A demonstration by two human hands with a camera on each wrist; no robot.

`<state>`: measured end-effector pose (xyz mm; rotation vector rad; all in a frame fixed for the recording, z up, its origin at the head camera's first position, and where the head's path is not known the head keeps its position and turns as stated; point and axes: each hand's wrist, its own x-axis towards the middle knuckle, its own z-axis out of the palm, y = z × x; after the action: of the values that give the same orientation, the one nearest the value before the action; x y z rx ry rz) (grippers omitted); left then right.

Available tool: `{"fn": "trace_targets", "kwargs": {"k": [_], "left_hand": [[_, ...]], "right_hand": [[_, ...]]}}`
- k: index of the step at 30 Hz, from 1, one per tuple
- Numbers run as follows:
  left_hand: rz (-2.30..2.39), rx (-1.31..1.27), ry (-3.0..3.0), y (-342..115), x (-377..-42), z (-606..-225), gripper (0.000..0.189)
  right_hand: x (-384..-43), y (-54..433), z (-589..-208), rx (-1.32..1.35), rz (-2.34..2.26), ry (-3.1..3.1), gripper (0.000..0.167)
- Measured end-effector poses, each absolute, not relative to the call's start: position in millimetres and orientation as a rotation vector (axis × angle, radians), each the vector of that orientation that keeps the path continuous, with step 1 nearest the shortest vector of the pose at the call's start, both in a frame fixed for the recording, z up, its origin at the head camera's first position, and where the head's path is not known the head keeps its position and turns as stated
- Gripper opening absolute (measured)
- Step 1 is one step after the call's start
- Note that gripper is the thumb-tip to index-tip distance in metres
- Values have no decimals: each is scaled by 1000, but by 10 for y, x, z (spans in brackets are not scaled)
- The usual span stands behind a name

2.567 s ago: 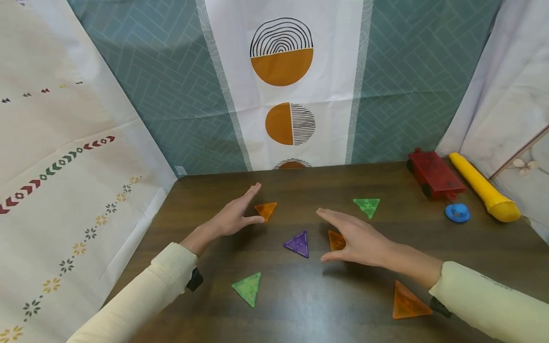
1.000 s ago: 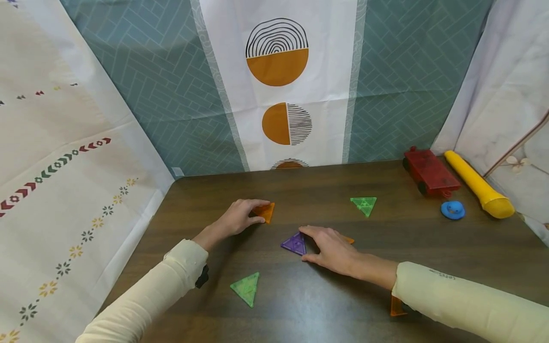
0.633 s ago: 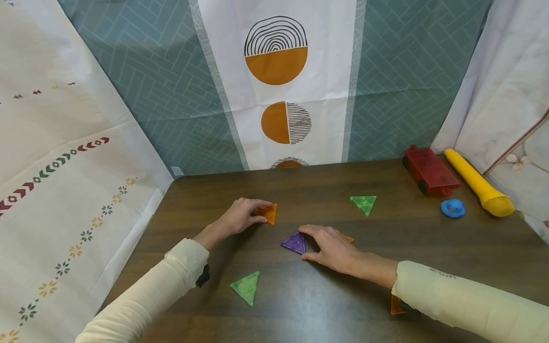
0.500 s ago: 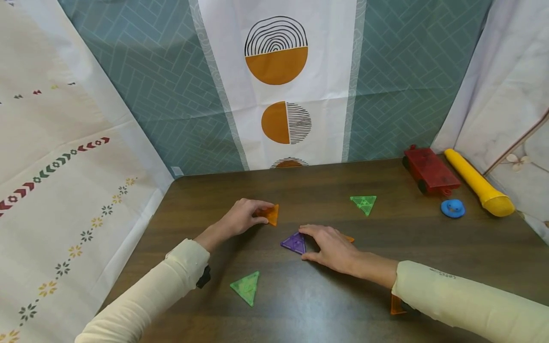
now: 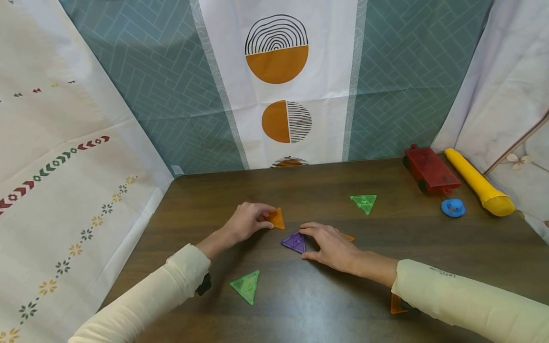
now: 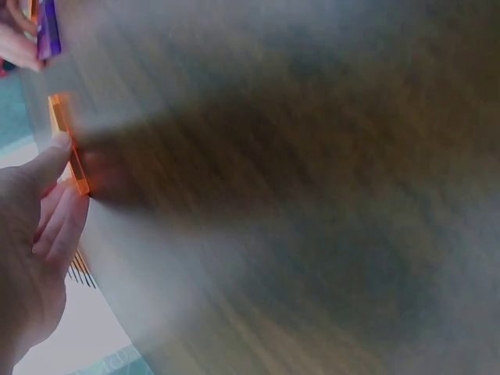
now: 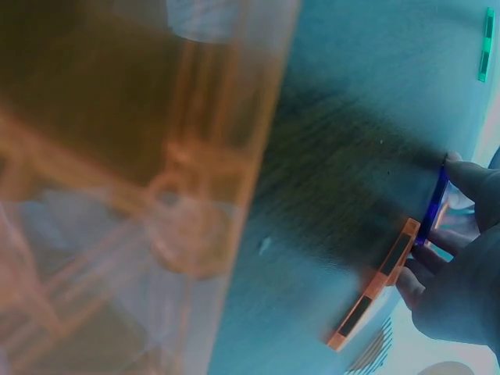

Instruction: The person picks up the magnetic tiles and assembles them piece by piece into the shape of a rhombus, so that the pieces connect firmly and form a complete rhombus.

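Orange tile [image 5: 277, 219] | hands: left hand [image 5: 249, 221] pinches it, right hand [image 5: 330, 246] pinches purple tile [image 5: 295, 242] | right-sleeve lettering [image 5: 442, 272] illegible

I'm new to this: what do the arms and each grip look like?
They're a person's. The left sleeve and right sleeve are long and pale cream; the right bears dark lettering, too small to read. A black object sits by the left cuff. The left grip and right grip are ungloved hands.
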<state>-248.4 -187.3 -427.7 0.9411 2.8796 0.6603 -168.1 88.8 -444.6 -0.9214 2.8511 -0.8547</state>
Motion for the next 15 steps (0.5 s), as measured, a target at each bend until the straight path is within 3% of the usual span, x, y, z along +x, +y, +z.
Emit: {"fn": "trace_targets", "kwargs": {"k": [15], "left_hand": [[692, 858, 2988, -1767, -2330, -4331, 39]], "right_hand": [[-1675, 893, -4439, -930, -835, 2852, 61]]}}
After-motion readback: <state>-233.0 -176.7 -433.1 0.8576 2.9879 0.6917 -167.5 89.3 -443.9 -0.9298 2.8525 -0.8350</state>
